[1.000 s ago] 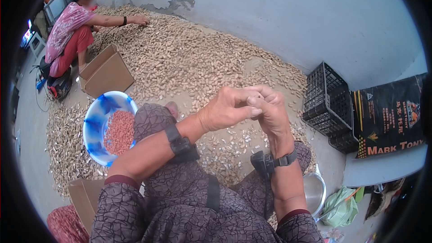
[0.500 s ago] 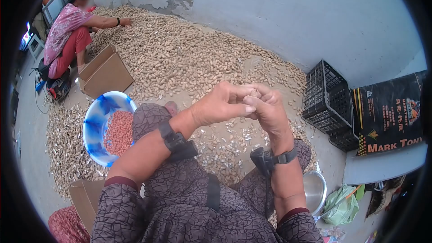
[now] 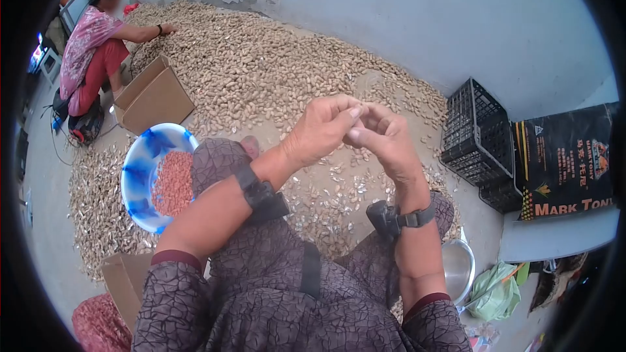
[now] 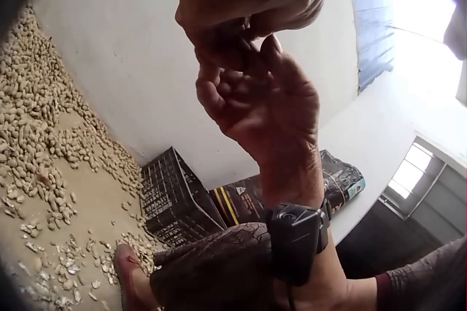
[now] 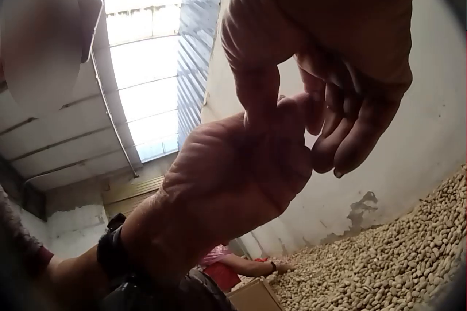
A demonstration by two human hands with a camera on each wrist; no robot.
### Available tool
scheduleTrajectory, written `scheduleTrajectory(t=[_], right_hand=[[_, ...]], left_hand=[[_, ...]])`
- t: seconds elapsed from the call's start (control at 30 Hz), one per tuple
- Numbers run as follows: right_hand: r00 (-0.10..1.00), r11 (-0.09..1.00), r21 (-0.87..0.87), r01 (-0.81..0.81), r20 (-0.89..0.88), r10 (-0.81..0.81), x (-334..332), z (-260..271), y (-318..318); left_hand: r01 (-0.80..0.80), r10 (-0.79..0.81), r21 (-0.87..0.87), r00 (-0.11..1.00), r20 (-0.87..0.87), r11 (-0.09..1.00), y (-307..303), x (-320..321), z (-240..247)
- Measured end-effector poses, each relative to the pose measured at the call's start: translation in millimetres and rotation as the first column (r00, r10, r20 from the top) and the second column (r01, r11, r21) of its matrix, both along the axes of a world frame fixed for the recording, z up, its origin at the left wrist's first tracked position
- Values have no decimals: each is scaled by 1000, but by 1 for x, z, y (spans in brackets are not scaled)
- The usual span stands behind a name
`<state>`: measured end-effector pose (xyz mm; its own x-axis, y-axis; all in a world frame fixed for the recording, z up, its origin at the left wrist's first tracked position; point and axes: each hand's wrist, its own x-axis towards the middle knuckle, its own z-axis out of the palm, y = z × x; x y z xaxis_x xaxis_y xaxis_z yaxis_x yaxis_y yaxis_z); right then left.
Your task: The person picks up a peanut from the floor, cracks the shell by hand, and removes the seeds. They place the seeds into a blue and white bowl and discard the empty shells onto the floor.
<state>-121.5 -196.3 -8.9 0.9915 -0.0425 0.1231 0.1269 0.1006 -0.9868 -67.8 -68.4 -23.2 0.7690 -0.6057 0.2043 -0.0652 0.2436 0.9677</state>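
My left hand (image 3: pixel 319 129) and right hand (image 3: pixel 391 140) meet in front of my lap, fingertips together over the shell-strewn floor. Between them they pinch a peanut, almost wholly hidden by the fingers. Seen from the left wrist, the right hand (image 4: pixel 273 110) is palm up, its thumb against the other hand's fingers. In the right wrist view, my left hand (image 5: pixel 233 165) has its thumb and forefinger drawn together. Beyond both hands spreads a heap of unshelled peanuts (image 3: pixel 261 72). Red shelled kernels (image 3: pixel 175 182) lie in a blue and white basin (image 3: pixel 134 179) by my left knee.
Broken shells (image 3: pixel 326 212) litter the floor between my legs. A cardboard box (image 3: pixel 155 101) stands beyond the basin, near a squatting person (image 3: pixel 91 45). To the right are black crates (image 3: pixel 476 133), a black printed sack (image 3: pixel 570 163) and a metal bowl (image 3: pixel 458 267).
Both hands have risen slightly and shifted left, and the peanut glimpsed between the fingertips is now hidden. The other person's hand has drawn back left over the heap.
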Motion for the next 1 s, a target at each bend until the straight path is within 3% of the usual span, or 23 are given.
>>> scheduleTrajectory(t=[0.07,0.17,0.2,0.27,0.53,0.73,0.97,1.0], right_hand=[[1000,1000,-3,-4,-6,4,3,-3,-14],[997,997,80,2,-82,4,5,-6,-22],[996,997,81,3,-87,4,6,-8,-22],[991,969,242,-43,-109,72,8,-13,-19],[990,922,386,2,-132,53,15,-21,-10],[979,941,272,199,-103,-177,12,-24,4],[966,930,260,259,-57,-253,9,-28,16],[965,931,255,262,-45,-259,8,-28,16]], left_hand=[[20,-20,-8,1000,-16,1000,1,2,2],[-135,113,111,975,189,985,1,-2,6],[-134,112,113,977,184,984,-1,-3,5],[-183,146,62,912,382,981,-5,-4,-2],[-224,190,48,906,378,973,-12,-1,-14],[-332,296,58,896,331,941,-16,-2,-17],[-347,343,-7,923,171,938,-18,2,-26],[-290,289,-52,957,-19,956,-18,2,-26]])
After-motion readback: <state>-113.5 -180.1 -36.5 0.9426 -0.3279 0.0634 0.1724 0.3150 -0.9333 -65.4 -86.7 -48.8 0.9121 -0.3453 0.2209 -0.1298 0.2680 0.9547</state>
